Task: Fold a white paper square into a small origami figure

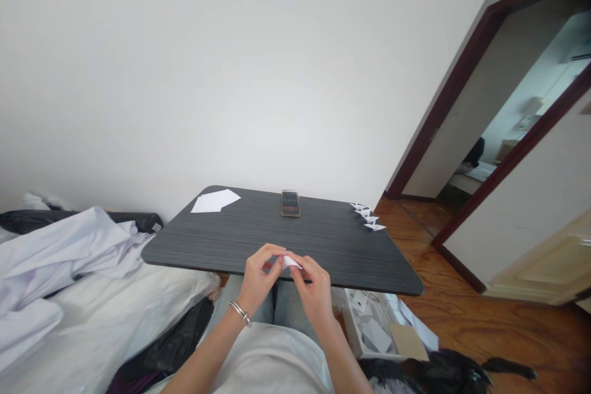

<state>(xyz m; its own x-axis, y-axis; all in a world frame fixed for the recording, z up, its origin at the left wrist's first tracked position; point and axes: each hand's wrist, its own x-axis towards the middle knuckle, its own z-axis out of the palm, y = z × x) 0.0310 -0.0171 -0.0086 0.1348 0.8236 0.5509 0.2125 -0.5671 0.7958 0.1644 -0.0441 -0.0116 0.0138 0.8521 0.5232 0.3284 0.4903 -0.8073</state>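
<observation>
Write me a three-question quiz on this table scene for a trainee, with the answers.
1. True or false: the left hand wears a metal bangle.
2. Fill in the blank: the row of small folded paper pieces sits at the far ___ corner of the dark tabletop.
3. What is held between the left hand and the right hand?

Key:
1. True
2. right
3. A small piece of white paper
</observation>
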